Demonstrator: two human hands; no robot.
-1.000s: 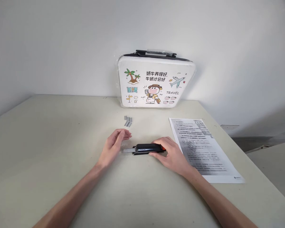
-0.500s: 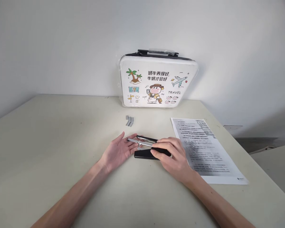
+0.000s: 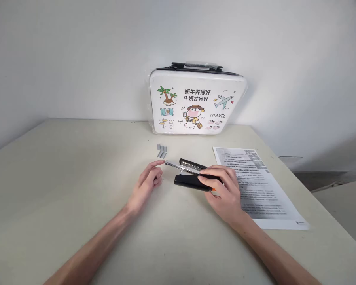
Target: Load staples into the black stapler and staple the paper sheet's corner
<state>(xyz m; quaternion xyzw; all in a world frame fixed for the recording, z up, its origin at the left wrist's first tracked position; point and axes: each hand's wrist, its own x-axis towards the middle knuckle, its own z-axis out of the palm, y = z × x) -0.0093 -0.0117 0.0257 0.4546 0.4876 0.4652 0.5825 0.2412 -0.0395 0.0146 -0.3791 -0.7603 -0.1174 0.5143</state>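
A black stapler point(image 3: 186, 181) is held in my right hand point(image 3: 224, 188), with the thumb and fingers wrapped around its rear end. Its top cover stands raised, and the slim metal magazine point(image 3: 178, 166) sticks out to the left between cover and base. My left hand point(image 3: 148, 182) is at the magazine's free end. The index finger is stretched out to that tip and seems to touch it; the other fingers are loosely curled, with nothing visible in them. Just beyond this fingertip, several grey strips of staples point(image 3: 162, 151) lie on the table.
A white carrying case point(image 3: 192, 83) with cartoon prints and a black handle leans against the wall at the back of the table point(image 3: 62, 178). Right of my hand lies a printed sheet of paper point(image 3: 273, 198), partly under my right forearm.
My left hand has turned from palm up with spread fingers to a pointing index finger at the magazine tip. The stapler and my right hand have shifted slightly right and away from me.
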